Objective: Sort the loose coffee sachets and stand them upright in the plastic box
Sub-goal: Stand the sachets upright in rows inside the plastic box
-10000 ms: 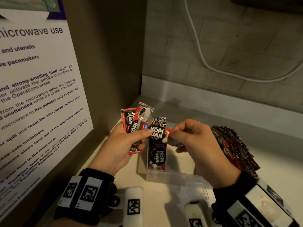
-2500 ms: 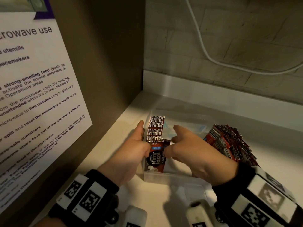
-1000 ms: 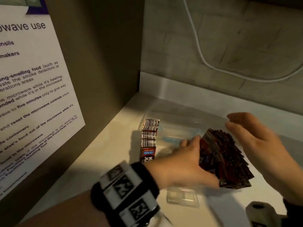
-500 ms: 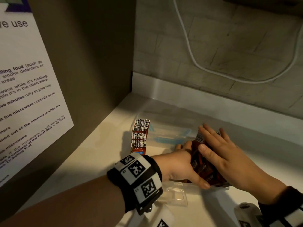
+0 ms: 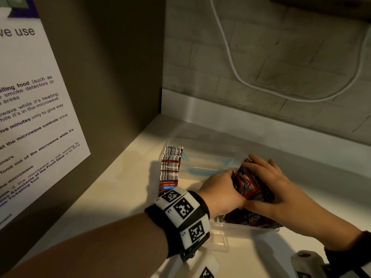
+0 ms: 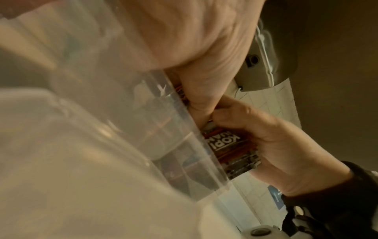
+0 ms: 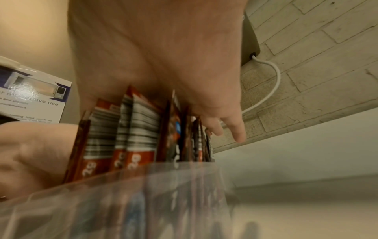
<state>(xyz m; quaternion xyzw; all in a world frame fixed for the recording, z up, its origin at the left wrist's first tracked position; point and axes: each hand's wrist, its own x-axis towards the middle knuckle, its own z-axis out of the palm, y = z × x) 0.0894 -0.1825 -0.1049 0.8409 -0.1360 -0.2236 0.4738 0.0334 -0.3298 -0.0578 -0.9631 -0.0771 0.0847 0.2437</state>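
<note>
A clear plastic box (image 5: 208, 157) sits on the white counter. A row of red-and-black coffee sachets (image 5: 171, 165) stands upright along its left wall. A thick stack of sachets (image 5: 248, 188) sits at the box's right side, held between both hands. My left hand (image 5: 220, 195) grips its left side, fingers hidden behind it. My right hand (image 5: 267, 183) lies over the top, fingers down the far side and thumb on the near face. The left wrist view shows the stack (image 6: 229, 145) against the box wall (image 6: 184, 129). The right wrist view shows sachet tops (image 7: 139, 129) under my palm.
A brown side panel with a microwave-use notice (image 5: 30, 117) closes off the left. A white cable (image 5: 241, 81) hangs on the brick back wall. A clear plastic flap (image 5: 220, 240) lies in front of the box, and white tagged devices (image 5: 307, 261) sit at the near edge.
Both hands left the upright row at the left, took hold of the big stack on the counter at the right, and brought it down into the box's right side.
</note>
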